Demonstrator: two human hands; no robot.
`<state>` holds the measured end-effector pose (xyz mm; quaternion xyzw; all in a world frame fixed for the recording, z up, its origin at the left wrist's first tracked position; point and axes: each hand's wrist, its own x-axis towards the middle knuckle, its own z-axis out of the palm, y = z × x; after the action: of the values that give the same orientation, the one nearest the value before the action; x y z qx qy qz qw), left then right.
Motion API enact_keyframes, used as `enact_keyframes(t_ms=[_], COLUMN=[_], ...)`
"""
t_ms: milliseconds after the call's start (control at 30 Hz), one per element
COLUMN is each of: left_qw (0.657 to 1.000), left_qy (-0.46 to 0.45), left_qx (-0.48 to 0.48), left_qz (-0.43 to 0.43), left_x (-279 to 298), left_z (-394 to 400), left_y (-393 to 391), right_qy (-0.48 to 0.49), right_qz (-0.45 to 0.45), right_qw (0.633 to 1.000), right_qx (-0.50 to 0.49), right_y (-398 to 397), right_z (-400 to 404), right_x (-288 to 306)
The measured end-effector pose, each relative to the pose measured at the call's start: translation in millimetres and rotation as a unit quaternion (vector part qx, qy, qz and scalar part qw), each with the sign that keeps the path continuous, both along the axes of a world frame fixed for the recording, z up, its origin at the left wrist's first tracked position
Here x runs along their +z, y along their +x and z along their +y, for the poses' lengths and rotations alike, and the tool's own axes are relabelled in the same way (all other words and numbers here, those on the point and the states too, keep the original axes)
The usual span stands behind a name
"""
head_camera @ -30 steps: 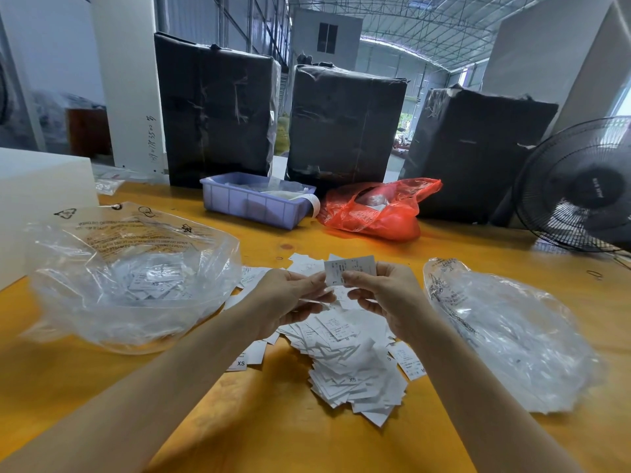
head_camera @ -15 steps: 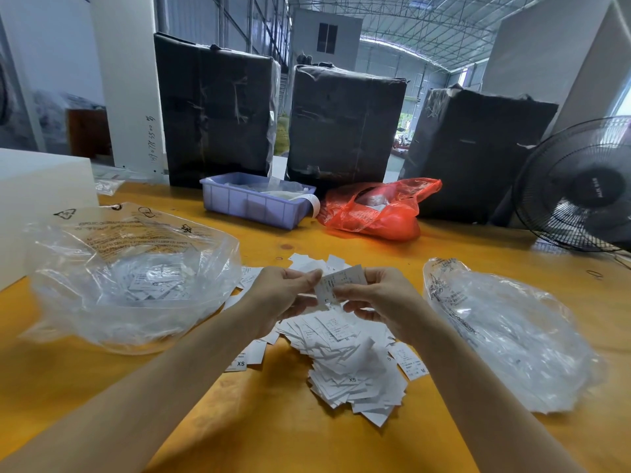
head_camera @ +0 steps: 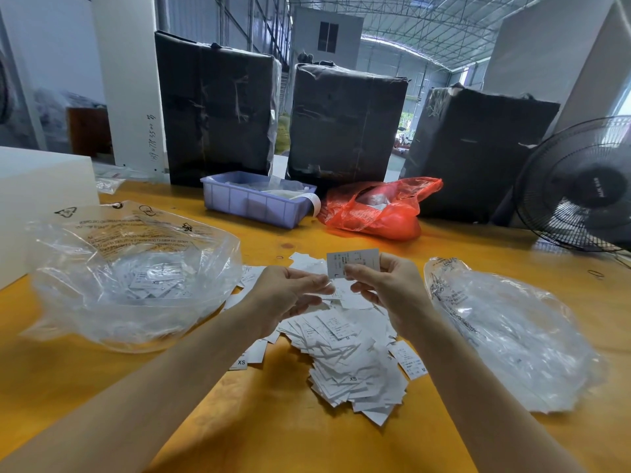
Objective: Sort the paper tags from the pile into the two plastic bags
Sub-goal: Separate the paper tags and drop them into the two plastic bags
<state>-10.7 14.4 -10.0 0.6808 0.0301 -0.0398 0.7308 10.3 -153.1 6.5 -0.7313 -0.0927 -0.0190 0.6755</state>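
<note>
A pile of white paper tags with size letters lies on the yellow table between my forearms. Above it, my right hand pinches one paper tag upright by its lower right part. My left hand pinches the same tag at its lower left corner with thumb and fingertips. An open clear plastic bag on the left holds several tags. A second clear plastic bag lies crumpled on the right; its contents are hard to make out.
Behind the pile stand a purple plastic bin and a red plastic bag. Three black-wrapped boxes line the far edge. A black fan stands at the right, a white box at the left.
The tag has gone from tilted between both hands to upright and slightly higher. Both hands stayed over the pile.
</note>
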Motion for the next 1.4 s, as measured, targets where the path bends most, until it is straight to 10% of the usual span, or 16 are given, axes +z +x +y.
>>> enact_keyframes(t_ms=[1400], left_qw=[1.0], left_qy=[-0.004], left_qx=[0.019], left_qz=[-0.012], left_x=[0], left_z=[-2], left_y=[0], right_qy=[-0.108], right_qz=[0.047], right_qw=[0.99], right_qx=[0.074], right_y=[-6], right_z=[-1], right_x=[4])
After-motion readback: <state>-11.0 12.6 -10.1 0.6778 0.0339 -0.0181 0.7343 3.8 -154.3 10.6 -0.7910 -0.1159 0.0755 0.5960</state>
